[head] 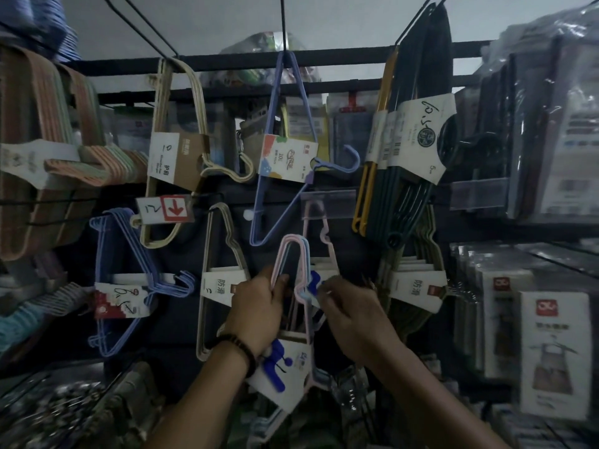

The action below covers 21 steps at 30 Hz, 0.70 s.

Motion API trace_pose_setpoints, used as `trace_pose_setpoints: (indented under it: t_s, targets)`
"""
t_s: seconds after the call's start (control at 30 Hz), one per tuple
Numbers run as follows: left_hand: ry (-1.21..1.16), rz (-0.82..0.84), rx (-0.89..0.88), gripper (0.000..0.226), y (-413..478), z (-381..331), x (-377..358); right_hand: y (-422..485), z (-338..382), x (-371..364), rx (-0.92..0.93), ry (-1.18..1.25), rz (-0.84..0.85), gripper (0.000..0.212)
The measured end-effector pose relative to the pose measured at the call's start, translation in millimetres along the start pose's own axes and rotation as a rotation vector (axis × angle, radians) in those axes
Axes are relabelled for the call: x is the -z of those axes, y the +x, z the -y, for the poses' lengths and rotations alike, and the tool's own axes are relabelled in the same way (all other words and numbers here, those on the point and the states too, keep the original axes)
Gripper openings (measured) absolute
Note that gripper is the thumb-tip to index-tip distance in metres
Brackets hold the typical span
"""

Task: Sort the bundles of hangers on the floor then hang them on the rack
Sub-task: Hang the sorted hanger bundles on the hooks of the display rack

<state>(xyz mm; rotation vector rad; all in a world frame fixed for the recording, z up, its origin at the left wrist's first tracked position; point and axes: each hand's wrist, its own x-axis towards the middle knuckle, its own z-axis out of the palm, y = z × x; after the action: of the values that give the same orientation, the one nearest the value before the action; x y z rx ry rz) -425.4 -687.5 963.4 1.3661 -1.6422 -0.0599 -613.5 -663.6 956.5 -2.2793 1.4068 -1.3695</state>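
Pastel hanger bundle [305,260] was found gripped in the left hand [256,306], whose fingers were curled round the pink wire on the bundle's left side, thumb nearest the camera. The bundle was held upright in front of the lower row of the display, its looped end uppermost, touching no hook that could be made out. Its white label card [288,374], printed with a blue figure, sat below the left wrist, which wore a dark beaded bracelet [240,348]. The right hand [350,315] was raised just beside the bundle with fingers curled at the pale blue hooks; blur prevented confirming whether it pinched them or merely touched them.

Immediately behind, a beige bundle [220,270] hung to the left and an olive bundle [418,277] to the right, each with a white card. Further left hung a blue wire bundle [129,286].

On the upper row, a cream bundle [181,124], a lilac-blue bundle [278,163] and a dark green and yellow bundle [402,176] hung from the black rack bar [340,56]. A tag with a red arrow [175,207] was fixed below the cream bundle, and a clear price holder [327,205] sat above the pastel loop.

Striped hanger stacks [48,140] occupied the far left; boxed packaged goods [551,351] lined the right-hand shelving.
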Motion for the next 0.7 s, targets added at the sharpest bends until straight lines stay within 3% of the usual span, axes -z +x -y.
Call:
trace_pose_setpoints:
  t_s: [0.1, 0.23, 0.33, 0.4, 0.47, 0.7]
  targets:
    - [-0.059, -0.036, 0.004, 0.020, 2, -10, -4, -5, 15, 1, 0.006, -0.124, 0.114, 0.032]
    - [-0.073, -0.018, 0.004, 0.021, 0, -24, -8, -8, 17, -5, -0.055, -0.261, 0.078, 0.047]
    - [-0.119, 0.091, -0.034, 0.026, -3, -36, -11, -6, 14, -8, -0.208, -0.247, 0.037, 0.036]
    - [-0.147, 0.161, -0.096, 0.057, -7, -41, -9, -9, 8, -6, -0.259, -0.239, 0.013, 0.033]
    - [-0.159, 0.229, -0.180, 0.072, -10, -42, -6, -12, 4, -1, -0.293, -0.248, -0.013, 0.031]
    - [-0.149, 0.229, -0.339, 0.068, -21, -45, 4, -5, 11, 13, -0.257, -0.267, -0.112, 0.017]
